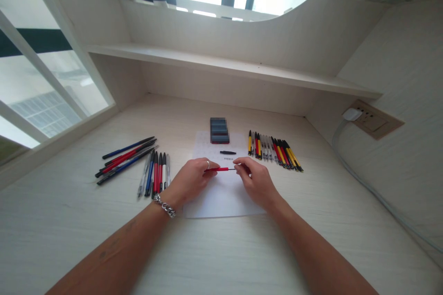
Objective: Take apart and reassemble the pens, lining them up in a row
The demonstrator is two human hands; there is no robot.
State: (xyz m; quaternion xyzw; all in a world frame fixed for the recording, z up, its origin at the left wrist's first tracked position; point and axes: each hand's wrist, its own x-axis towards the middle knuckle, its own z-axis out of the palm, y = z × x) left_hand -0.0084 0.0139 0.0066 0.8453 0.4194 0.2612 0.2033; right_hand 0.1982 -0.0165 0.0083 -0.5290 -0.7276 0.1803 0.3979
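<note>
Over paper (pixel 221 203), the left hand (pixel 194 178) pinches a red barrel (pixel 223 169), the right hand (pixel 256 180) a rod (pixel 231 169), both partly hidden.

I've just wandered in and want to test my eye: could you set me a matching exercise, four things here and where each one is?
1. Red tube
2. Small black piece
3. Bracelet
4. White plug

A. Around the left wrist
B. In the wall socket
C. Held in the left hand
D. Lying on the paper

Pairs: 1-C, 2-D, 3-A, 4-B.
</note>
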